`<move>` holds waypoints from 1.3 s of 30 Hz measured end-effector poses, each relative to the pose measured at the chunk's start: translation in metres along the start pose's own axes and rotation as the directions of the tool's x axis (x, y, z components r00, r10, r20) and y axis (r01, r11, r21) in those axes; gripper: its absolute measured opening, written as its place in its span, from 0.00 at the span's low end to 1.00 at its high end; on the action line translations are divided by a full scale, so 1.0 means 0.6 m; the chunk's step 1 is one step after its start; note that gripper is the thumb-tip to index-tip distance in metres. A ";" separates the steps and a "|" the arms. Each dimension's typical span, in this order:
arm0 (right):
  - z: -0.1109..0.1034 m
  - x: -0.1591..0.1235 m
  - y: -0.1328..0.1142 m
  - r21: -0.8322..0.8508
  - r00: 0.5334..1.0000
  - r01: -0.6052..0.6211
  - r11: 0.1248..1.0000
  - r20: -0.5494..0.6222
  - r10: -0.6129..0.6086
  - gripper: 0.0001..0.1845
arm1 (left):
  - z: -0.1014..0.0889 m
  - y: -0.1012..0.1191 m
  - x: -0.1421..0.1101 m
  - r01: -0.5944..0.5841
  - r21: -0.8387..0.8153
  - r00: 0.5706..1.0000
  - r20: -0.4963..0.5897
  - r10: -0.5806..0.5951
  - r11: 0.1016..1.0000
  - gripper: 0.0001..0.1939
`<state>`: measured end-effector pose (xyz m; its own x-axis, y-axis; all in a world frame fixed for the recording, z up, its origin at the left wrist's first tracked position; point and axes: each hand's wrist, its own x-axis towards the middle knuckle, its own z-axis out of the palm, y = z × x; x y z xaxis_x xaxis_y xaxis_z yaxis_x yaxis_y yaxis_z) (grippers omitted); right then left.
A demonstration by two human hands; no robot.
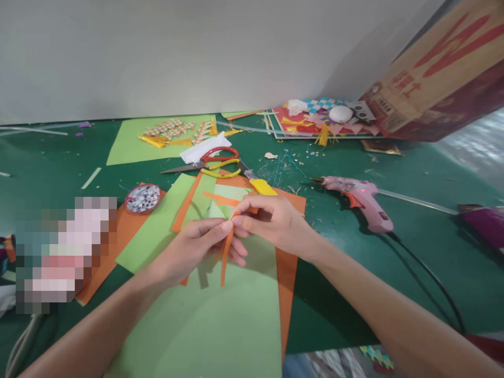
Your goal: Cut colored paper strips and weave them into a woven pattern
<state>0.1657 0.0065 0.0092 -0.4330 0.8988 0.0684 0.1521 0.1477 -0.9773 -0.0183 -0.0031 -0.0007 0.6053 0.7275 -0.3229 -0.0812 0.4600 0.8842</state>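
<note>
Both my hands meet over green paper (220,325) at the middle of the table. My left hand (207,236) pinches narrow orange paper strips (224,262) between thumb and fingers, with their ends hanging down. From the other side my right hand (268,218) grips the same strips, its fingertips touching my left thumb. Folded pale green paper (216,210) shows just behind my fingers; whether it is joined to the strips I cannot tell. A yellow utility knife (263,186) lies just beyond my right hand, beside scissors (220,161) with red and yellow handles.
A pink glue gun (358,197) lies to the right, its black cord running toward the front. A round dish of googly eyes (144,198) stands at left. Woven paper pieces (169,128) lie at the back, and a large paper bag (437,79) stands back right.
</note>
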 end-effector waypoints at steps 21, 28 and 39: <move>0.000 -0.002 0.001 0.054 0.999 0.012 0.998 0.043 -0.014 0.11 | -0.004 -0.003 0.001 -0.003 0.006 1.000 0.021 0.003 1.000 0.15; -0.001 -0.001 0.003 0.000 1.000 0.004 1.000 0.028 -0.004 0.12 | -0.004 -0.001 0.002 -0.006 -0.014 1.000 0.021 0.006 1.000 0.15; -0.004 0.000 0.002 0.032 0.999 0.036 0.999 -0.014 -0.036 0.11 | -0.001 0.000 0.001 0.011 -0.004 1.000 0.013 -0.011 1.000 0.15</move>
<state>0.1678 0.0078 0.0088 -0.4254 0.8988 0.1062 0.1081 0.1669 -0.9800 -0.0181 -0.0023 -0.0010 0.6162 0.7159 -0.3283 -0.0777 0.4701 0.8792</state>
